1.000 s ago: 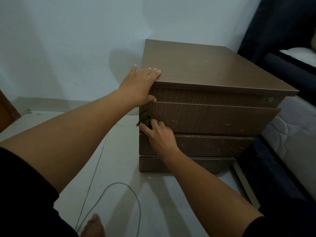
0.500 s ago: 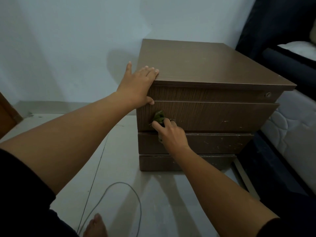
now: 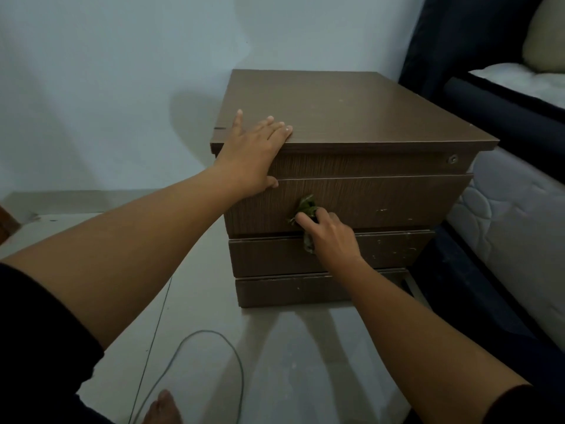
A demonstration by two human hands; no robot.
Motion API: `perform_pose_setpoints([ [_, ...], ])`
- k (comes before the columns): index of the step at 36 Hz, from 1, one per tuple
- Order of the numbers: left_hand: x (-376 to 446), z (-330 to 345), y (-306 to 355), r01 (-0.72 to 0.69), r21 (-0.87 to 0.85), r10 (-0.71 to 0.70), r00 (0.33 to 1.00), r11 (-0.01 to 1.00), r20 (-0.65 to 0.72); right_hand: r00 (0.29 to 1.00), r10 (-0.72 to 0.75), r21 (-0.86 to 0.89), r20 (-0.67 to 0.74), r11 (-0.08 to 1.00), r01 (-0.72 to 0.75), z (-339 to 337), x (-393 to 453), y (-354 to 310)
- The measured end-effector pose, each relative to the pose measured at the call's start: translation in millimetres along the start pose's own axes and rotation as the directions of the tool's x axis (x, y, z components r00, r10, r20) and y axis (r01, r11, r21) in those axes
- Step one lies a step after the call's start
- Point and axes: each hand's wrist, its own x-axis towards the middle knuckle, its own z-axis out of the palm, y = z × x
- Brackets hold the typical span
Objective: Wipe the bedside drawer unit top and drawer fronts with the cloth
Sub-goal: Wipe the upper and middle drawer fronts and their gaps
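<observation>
Green crumpled cloth (image 3: pixel 306 206) sits bunched under the right hand (image 3: pixel 331 237), whose fingers curl over it and press it flat against the upper drawer front (image 3: pixel 397 203); a scrap of it hangs out below the palm, over the gap above the next drawer. The left hand (image 3: pixel 253 151) lies spread and flat over the front left corner of the brown wood-grain drawer unit (image 3: pixel 336 117), fingertips on the top, thumb on the drawer edge, holding nothing.

To do this step well, I would keep the bracing hand firm so the unit does not slide on the smooth floor, and run the cloth in long level passes from left to right, with even pressure. The pale specks toward the right of that front, and those on the middle drawer front (image 3: pixel 382 255) below, will likely want a slower rub. Opening the wad out would cover more wood per pass.

The unit shows 3 drawer fronts under a plain panel carrying 1 small round fitting (image 3: pixel 452 159). It stands on a pale tiled floor (image 3: pixel 305 362) against a white wall (image 3: pixel 122 87), just beside a quilted white mattress (image 3: pixel 501 228) in a dark bed frame. A thin grey cable (image 3: pixel 241 377) loops across the floor near a bare foot (image 3: pixel 162 408).
</observation>
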Motion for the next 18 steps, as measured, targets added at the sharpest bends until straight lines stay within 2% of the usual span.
perform_pose_setpoints([
  [5,10,-2,17,-0.045,-0.012,0.045,0.999,0.999,-0.01,0.997,0.054,-0.027,0.047,0.998,-0.053,-7,-10,25],
  [13,28,-4,40,-0.108,-0.008,0.108,0.994,0.994,-0.01,0.993,0.115,-0.056,0.028,0.992,-0.113,-6,-25,71],
  [18,40,-5,58,-0.136,-0.006,0.135,0.991,0.991,-0.021,0.977,0.207,-0.09,0.048,0.975,-0.202,-11,-37,104],
])
